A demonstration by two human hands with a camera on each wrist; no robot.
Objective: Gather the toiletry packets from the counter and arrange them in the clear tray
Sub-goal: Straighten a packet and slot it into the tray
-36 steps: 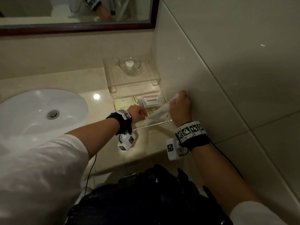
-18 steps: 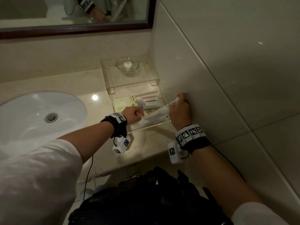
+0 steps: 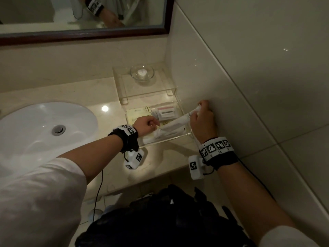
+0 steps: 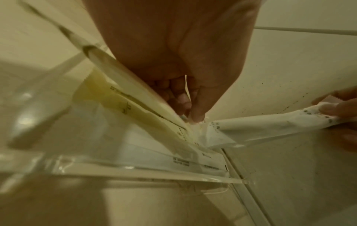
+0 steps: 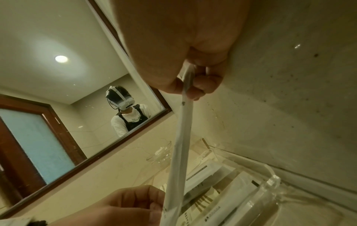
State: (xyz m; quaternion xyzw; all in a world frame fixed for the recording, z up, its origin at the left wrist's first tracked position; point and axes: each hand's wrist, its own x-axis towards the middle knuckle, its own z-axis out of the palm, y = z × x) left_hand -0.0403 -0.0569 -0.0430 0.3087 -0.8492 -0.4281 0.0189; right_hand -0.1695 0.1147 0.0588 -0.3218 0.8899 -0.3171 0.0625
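Both bare forearms reach forward from white short sleeves, each wrist wrapped in a black band with black-and-white square markers and a small white camera block hanging beneath. The left hand (image 3: pixel 145 125) is knuckles-up with its fingers (image 4: pixel 181 97) curled down and bunched against the thumb, pinching the near end of a long white paper-wrapped packet (image 3: pixel 175 123). The right hand (image 3: pixel 203 120) is raised a little higher, close against the wall, back of the hand towards the head camera, thumb and curled fingers (image 5: pixel 204 85) pinching the packet's far end.
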